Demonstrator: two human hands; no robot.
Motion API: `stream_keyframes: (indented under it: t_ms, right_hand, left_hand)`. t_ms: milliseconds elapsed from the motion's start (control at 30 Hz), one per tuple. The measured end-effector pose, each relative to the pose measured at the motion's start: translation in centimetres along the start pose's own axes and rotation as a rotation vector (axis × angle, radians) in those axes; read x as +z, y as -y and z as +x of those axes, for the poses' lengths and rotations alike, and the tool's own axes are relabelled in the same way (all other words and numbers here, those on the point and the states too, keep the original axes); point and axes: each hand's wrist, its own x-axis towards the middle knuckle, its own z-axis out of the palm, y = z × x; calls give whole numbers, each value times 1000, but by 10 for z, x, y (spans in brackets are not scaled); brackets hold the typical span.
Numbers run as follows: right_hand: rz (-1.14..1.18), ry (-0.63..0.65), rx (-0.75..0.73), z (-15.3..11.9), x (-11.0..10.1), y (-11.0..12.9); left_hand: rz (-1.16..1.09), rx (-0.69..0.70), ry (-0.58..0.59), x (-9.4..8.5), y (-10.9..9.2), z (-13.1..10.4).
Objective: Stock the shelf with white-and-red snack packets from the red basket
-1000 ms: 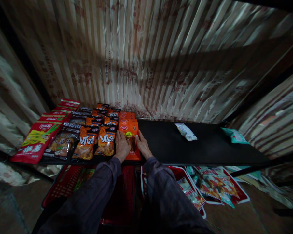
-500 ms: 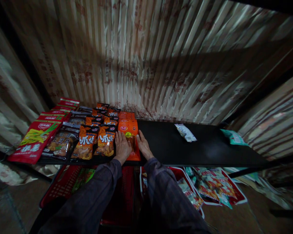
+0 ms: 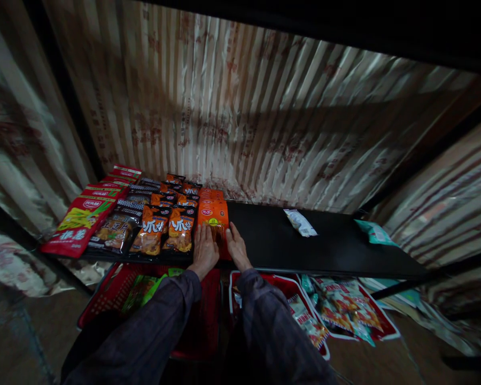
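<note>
Orange packets (image 3: 212,210) lie overlapped in a column on the black shelf (image 3: 260,240). My left hand (image 3: 206,249) rests on the lower left part of the front orange packet, fingers extended and pointing toward the back. Along that packet's right edge is my right hand (image 3: 237,247), its fingers also stretched out. Neither hand is closed around anything. Orange-and-black snack bags (image 3: 179,230) stand in rows just left of my left hand. Further left are dark snack bags (image 3: 114,230) and red bags (image 3: 82,219) with green and yellow print.
A white packet (image 3: 301,222) and a teal packet (image 3: 374,233) lie on the shelf's right half. Below are red baskets (image 3: 212,326) with snack bags. A striped sheet (image 3: 264,123) hangs behind, and black posts (image 3: 64,91) frame the shelf.
The view has shifted, with the shelf's left goods now further right in the picture. My left hand has moved slightly toward the front and now covers more of the front orange packet.
</note>
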Motion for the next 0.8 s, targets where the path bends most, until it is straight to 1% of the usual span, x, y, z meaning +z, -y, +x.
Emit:
stream_keyframes:
  t_ms: [167,233,300,433,567,700,800]
  right_hand:
    - [79,-54,-88,-33,2,19]
    - [110,-72,-122,-50,6,26]
    - [117,-80,-137,-67,10,30]
    - [124,-31,-132,-102,20,27]
    - [106,20,-83,-142,28,13]
    - [21,128,-21,-181,33,-2]
    - [-19,183,33,-206,36,-12]
  left_hand:
    - [-150,17,-50,-11,-2,-18]
    - [-176,23,-67,-16,-3,-26]
    - [-179,27,-59,-21,-4,-35]
    - [-207,19,29,-29,-3,-63]
    - [-216,-45,113,-34,0,-106]
    - [-164,-113,259,-34,6,-149]
    - [-129,-148,349,-31,14,-174]
